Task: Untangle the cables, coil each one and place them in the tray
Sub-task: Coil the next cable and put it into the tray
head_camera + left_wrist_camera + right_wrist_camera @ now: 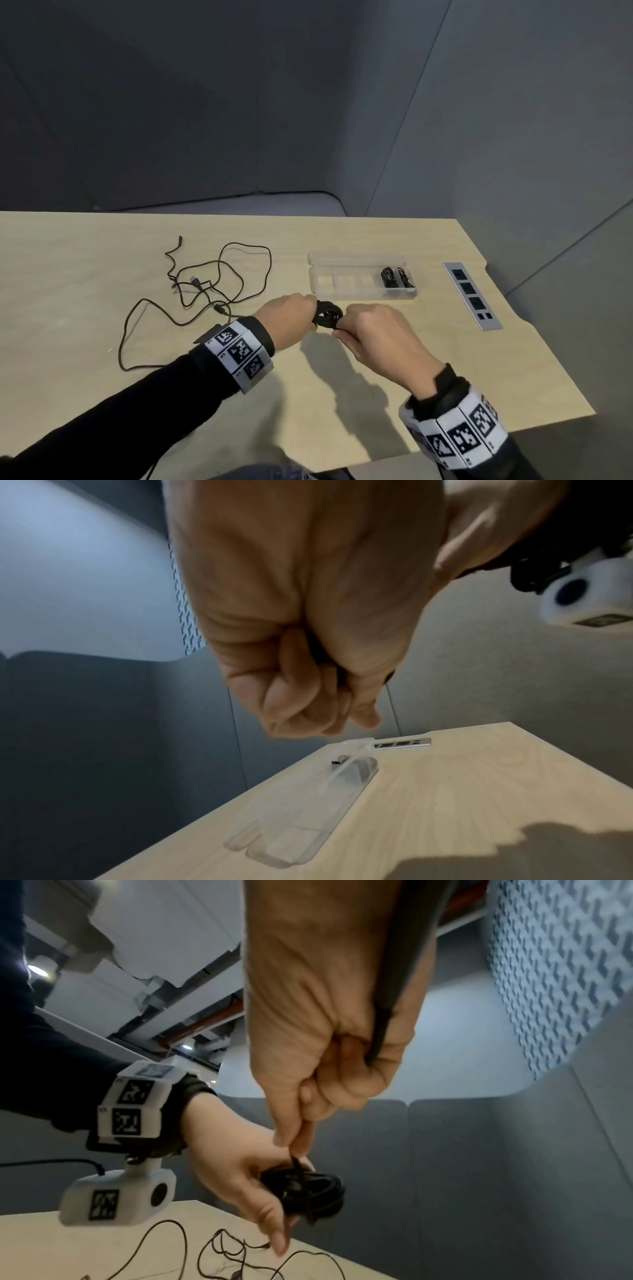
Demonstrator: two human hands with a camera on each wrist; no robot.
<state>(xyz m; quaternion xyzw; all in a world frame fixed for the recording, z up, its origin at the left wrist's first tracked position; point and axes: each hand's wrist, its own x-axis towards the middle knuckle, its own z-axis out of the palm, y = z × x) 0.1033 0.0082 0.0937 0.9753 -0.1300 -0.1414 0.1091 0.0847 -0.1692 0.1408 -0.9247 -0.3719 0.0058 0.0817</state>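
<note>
A black coiled cable [328, 314] hangs just above the table between both hands. My left hand [291, 318] grips the coil [308, 1191] from the left. My right hand [370, 332] pinches the cable's loose end [296, 1161] between thumb and forefinger at the coil's right side. In the left wrist view my left hand [308, 669] is a closed fist and the coil is hidden inside it. A clear plastic tray [346, 294] lies behind the hands, with two small coiled black cables [397, 277] in its right end. A loose tangle of thin black cables [205, 284] sprawls on the table to the left.
A grey socket strip [472, 294] is set into the table right of the tray. The wooden table [428, 370] ends close on the right and front. Grey padded walls stand behind. The tray's left compartments [325, 282] hold nothing.
</note>
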